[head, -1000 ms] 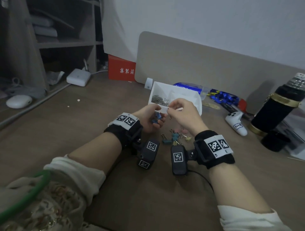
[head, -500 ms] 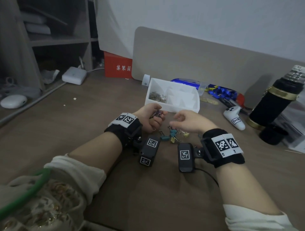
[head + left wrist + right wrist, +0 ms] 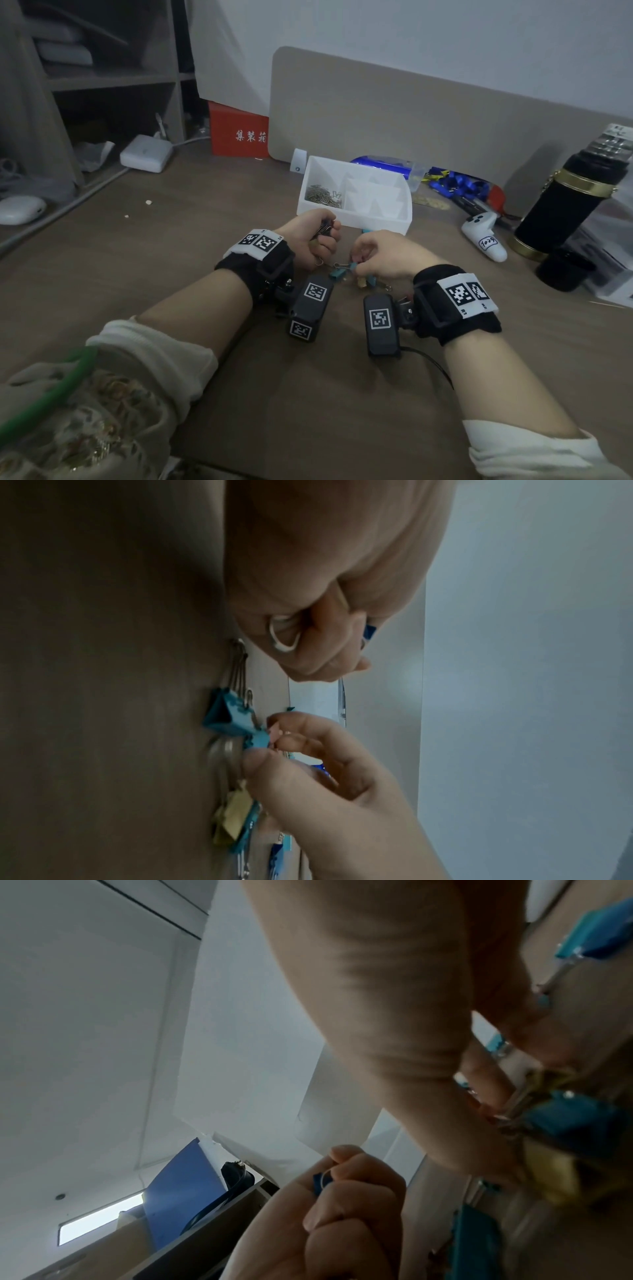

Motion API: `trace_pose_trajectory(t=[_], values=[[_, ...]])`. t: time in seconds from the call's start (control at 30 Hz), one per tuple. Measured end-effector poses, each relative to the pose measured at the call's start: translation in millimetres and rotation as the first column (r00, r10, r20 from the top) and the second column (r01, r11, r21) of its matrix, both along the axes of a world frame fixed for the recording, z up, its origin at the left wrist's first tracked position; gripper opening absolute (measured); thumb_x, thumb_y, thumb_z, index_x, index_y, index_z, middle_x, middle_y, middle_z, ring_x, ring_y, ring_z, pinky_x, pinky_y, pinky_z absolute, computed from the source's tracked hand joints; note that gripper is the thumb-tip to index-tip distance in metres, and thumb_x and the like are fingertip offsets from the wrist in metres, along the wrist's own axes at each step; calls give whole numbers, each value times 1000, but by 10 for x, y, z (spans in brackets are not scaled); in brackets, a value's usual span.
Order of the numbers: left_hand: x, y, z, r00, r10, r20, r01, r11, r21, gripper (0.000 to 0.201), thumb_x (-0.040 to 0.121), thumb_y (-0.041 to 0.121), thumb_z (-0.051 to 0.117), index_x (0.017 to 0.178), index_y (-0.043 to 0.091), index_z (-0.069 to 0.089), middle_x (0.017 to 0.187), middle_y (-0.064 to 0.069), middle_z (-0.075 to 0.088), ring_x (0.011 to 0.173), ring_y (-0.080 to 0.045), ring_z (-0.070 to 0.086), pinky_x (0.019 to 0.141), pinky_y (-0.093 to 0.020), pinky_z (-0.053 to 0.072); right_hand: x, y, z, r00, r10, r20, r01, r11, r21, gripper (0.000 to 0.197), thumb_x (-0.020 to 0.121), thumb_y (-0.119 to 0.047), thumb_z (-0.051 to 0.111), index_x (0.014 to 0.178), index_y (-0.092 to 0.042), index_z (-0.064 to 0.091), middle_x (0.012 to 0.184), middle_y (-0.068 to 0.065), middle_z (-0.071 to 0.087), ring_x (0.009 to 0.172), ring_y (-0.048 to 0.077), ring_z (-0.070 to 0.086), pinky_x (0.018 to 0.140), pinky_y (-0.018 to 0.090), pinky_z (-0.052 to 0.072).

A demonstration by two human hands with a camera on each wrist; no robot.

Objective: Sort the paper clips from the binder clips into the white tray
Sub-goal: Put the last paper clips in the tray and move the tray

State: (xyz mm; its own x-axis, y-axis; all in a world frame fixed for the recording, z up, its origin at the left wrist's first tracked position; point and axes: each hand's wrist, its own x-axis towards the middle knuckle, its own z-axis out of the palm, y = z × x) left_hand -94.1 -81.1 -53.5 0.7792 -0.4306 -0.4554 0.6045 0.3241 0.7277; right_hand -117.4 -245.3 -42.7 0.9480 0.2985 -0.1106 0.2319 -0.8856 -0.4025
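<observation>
Cream sleeves (image 3: 161, 363), black wristbands (image 3: 455, 308) with white coded tags, wrist cameras (image 3: 380, 325).

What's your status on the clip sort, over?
Left hand holds a dark blue metal binder clip. Right hand pinches at the teal binder clips on the table. White plastic tray: paper clips in left compartment only. Nothing blocking.

Matt white plastic tray (image 3: 352, 219) beyond the fingers holds dull metal paper clips (image 3: 322, 197); painted teal binder clips (image 3: 227, 715) with shiny wire handles lie under the fingertips on a smooth matt wood-look desk (image 3: 205, 240).
</observation>
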Motion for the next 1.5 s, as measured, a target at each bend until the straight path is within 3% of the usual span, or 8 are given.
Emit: trace_pose_trajectory(t=[0.37,0.57,0.73,1.0,1.1,1.23,1.37,1.5], values=[[-12,-10,-7,1000,5,-4,-5,1000,7,31,95,20,34,66,16,42,47,5,40,27,-4,28,24,-10,16,-22,14,-42,996,2,86,-5,999,40,16,69,-17,73,82,-18,64,87,-4,62,72,12,56,58,25,48],[-17,-8,-5,1000,1,-4,0,1000,16,31,96,21,35,66,16,42,47,5,40,28,-4,28,26,-10,14,4,20,-47,990,-24,137,23,1000,7,15,71,-13,71,69,-22,60,83,2,64,76,21,60,63,27,49],[-22,-8,-4,1000,1,-8,-1,1000,19,31,95,20,34,66,16,42,47,5,41,27,-4,28,24,-11,15,30,19,-50,984,-18,175,17,1000,8,13,79,-8,69,77,-20,66,85,4,66,77,19,62,66,25,48],[-21,-14,5,1000,-9,-17,10,1000,20,30,95,19,33,66,16,42,47,5,41,28,-4,27,25,-10,14,68,16,-9,897,-250,365,130,938,322,14,84,-8,69,96,-12,76,90,8,71,83,19,64,85,31,53],[-36,-15,12,1000,-3,-18,4,999,34,31,95,19,34,65,15,43,48,4,41,28,-4,27,25,-11,15,60,14,4,889,-264,374,144,937,319,13,84,-9,70,95,-12,76,90,7,70,85,18,63,86,30,51],[-43,-14,7,1000,4,-27,-3,999,54,31,95,24,36,66,15,44,51,4,40,29,-5,27,25,-11,16,51,13,-10,897,-253,363,137,939,316,11,84,-17,71,94,-17,75,86,1,67,82,11,59,80,24,48],[-63,-1,16,998,-32,-46,36,997,73,41,96,39,35,70,11,48,57,3,39,30,-6,28,27,-9,15,33,55,58,850,-310,427,68,867,493,11,82,-22,73,92,-20,67,82,-7,64,69,4,56,68,22,48],[-92,0,36,995,-87,-48,90,994,64,48,93,51,33,73,10,50,62,3,38,32,-6,29,29,-9,15,-16,144,86,909,-196,367,-56,816,575,16,79,-17,77,83,-19,62,80,-6,68,66,2,58,62,12,45]])
